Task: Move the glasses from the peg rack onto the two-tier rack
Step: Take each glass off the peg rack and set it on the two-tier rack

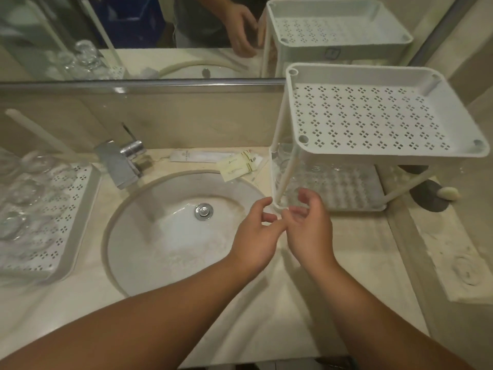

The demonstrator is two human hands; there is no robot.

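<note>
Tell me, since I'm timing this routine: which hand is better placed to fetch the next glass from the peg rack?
Probably the left hand. The glasses stand on the peg rack at far left, beyond the sink, on that hand's side. The right hand hangs by the two-tier rack. Both hold nothing.

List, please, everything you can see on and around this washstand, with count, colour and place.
Two-tier rack: one, white, right of the sink; top tier bare.
Glass: one, clear, on the rack's lower tier at its front left corner.
Peg rack: one, white, left of the sink.
Glasses: several, clear, on the peg rack; count unclear.
Sink: one, white, centre.
Tap: one, chrome, behind the sink.
Sachets: a few, pale, behind the sink.
Mirror: one, along the wall.
Left hand: open, holding nothing, before the rack.
Right hand: open, holding nothing, beside it.
</note>
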